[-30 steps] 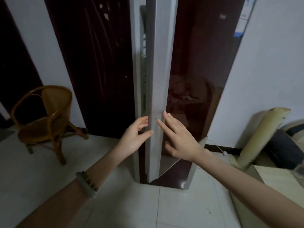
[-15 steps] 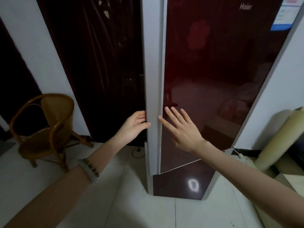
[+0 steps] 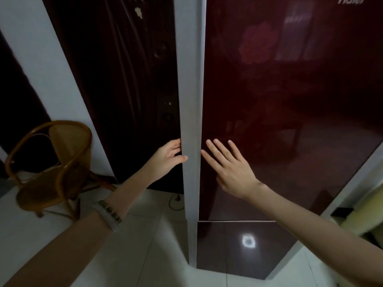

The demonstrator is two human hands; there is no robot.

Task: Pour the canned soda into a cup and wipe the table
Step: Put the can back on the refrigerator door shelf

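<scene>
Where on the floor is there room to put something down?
The widest bare floor lies between the chair and the fridge, under the left arm. A thin strip of tile runs in front of the fridge's lower door. It is crowded at the far right, where a pale roll leans by the fridge.

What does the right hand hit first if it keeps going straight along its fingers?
The dark red fridge door. The right hand is flat and open, fingers pointing up and forward at the glossy panel, right of its grey edge. It looks at or nearly on the surface; depth is unclear.
</scene>
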